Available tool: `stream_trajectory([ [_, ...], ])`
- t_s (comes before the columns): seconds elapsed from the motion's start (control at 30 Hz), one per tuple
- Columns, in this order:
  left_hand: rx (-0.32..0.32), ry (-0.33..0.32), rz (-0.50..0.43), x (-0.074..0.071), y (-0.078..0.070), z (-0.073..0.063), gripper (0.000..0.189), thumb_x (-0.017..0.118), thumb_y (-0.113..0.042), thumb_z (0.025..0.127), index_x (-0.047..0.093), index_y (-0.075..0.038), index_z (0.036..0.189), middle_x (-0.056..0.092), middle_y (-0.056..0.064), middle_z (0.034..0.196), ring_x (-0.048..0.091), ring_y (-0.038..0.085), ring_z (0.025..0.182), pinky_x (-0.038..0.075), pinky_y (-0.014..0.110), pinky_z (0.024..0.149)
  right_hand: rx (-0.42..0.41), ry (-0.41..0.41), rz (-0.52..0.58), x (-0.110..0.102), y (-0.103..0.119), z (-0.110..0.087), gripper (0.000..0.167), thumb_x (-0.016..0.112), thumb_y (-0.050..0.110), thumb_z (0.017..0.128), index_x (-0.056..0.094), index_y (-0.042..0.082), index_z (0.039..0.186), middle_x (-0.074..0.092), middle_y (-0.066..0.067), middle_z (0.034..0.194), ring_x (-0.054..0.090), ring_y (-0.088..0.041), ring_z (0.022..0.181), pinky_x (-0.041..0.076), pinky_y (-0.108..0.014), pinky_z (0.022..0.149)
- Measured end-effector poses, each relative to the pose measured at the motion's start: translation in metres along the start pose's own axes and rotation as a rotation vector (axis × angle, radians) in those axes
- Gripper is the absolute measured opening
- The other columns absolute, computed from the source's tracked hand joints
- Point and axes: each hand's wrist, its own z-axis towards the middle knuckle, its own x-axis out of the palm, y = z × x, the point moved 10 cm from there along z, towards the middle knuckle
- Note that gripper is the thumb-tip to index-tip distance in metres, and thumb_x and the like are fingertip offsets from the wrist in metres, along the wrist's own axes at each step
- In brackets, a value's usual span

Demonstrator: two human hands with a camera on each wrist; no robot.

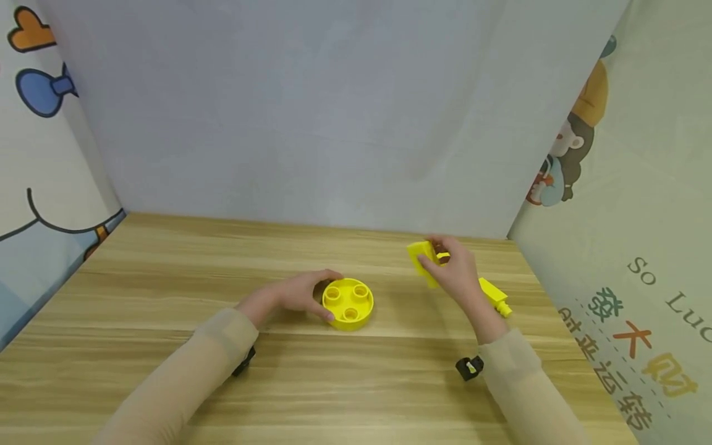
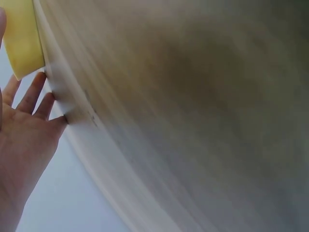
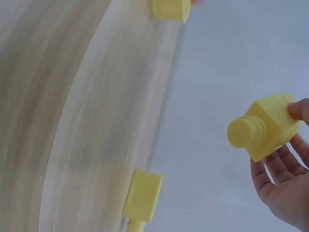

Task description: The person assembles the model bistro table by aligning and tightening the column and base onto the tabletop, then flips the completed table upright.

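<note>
A round yellow base (image 1: 343, 303) with three raised round sockets lies on the wooden table. My left hand (image 1: 300, 292) holds it by its left side, thumb at the near rim and fingers at the far rim. In the left wrist view, only part of the yellow base (image 2: 23, 41) shows, above the spread fingers. Over the table to the right, my right hand (image 1: 457, 272) grips a yellow block (image 1: 423, 261) between thumb and fingers. The right wrist view shows a round ridged peg (image 3: 246, 132) sticking out of this block.
Another yellow pegged block (image 1: 492, 293) lies on the table beside the right wrist, partly hidden by it. A pale cloth wall (image 1: 311, 123) stands along the table's back edge. Printed panels (image 1: 639, 204) flank the table (image 1: 167, 272) on both sides.
</note>
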Motion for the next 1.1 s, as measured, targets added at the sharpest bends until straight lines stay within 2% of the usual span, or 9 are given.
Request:
stream_trajectory([
  [0.13,0.011,-0.025,0.007,0.002,-0.005,0.001,0.092,0.081,-0.045,0.07,0.037,-0.008,0.141,0.042,0.008,0.143,0.038,0.024,0.133,0.028,0.041,0.112,0.004,-0.035,0.092,-0.003,0.012,-0.005,0.038,0.072,0.016,0.084,0.06,0.005,0.118,0.062,-0.012,0.11,0.061,-0.025,0.098,0.054,-0.041,0.078],
  [0.27,0.005,-0.057,0.01,0.005,-0.007,0.002,0.091,0.081,-0.047,0.068,0.039,-0.007,0.138,0.047,0.009,0.138,0.043,0.023,0.128,0.032,0.039,0.11,0.001,-0.042,0.203,0.0,0.022,-0.013,0.042,0.073,0.011,0.083,0.06,0.003,0.121,0.062,-0.014,0.111,0.06,-0.024,0.097,0.054,-0.04,0.079],
  [0.47,0.023,-0.101,0.013,0.01,-0.013,0.001,0.089,0.082,-0.048,0.067,0.04,-0.004,0.132,0.051,0.01,0.128,0.048,0.023,0.119,0.038,0.04,0.104,0.022,0.043,0.367,0.015,0.032,-0.027,0.051,0.07,0.006,0.085,0.052,0.003,0.132,0.056,-0.015,0.119,0.056,-0.021,0.102,0.053,-0.036,0.086],
  [0.57,0.028,-0.107,0.012,0.011,-0.014,0.001,0.09,0.083,-0.048,0.066,0.04,-0.004,0.132,0.05,0.009,0.128,0.047,0.023,0.12,0.037,0.04,0.105,-0.003,0.1,0.413,0.026,0.038,-0.034,0.05,0.069,0.006,0.085,0.052,0.005,0.132,0.054,-0.013,0.123,0.055,-0.021,0.106,0.052,-0.034,0.088],
  [0.67,0.04,-0.085,-0.015,0.009,-0.013,-0.001,0.092,0.083,-0.044,0.067,0.038,-0.003,0.136,0.046,0.012,0.135,0.042,0.026,0.127,0.032,0.043,0.109,-0.031,0.159,0.443,0.036,0.051,-0.041,0.049,0.067,0.001,0.085,0.052,0.004,0.132,0.052,-0.015,0.123,0.054,-0.026,0.109,0.052,-0.037,0.089],
  [0.83,0.04,-0.019,-0.001,0.004,-0.01,-0.002,0.1,0.083,-0.043,0.068,0.031,-0.007,0.145,0.042,0.013,0.143,0.037,0.028,0.133,0.026,0.046,0.112,-0.035,0.25,0.469,0.05,0.073,-0.05,0.048,0.064,-0.008,0.084,0.051,-0.003,0.13,0.05,-0.02,0.119,0.051,-0.033,0.11,0.051,-0.038,0.09],
  [1.1,0.039,0.068,-0.022,0.005,-0.008,0.006,0.095,0.081,-0.042,0.07,0.031,-0.018,0.148,0.034,0.003,0.15,0.027,0.026,0.139,0.018,0.051,0.114,-0.063,0.319,0.46,0.069,0.078,-0.055,0.041,0.064,-0.007,0.083,0.056,-0.005,0.123,0.05,-0.019,0.118,0.052,-0.034,0.112,0.05,-0.036,0.091],
])
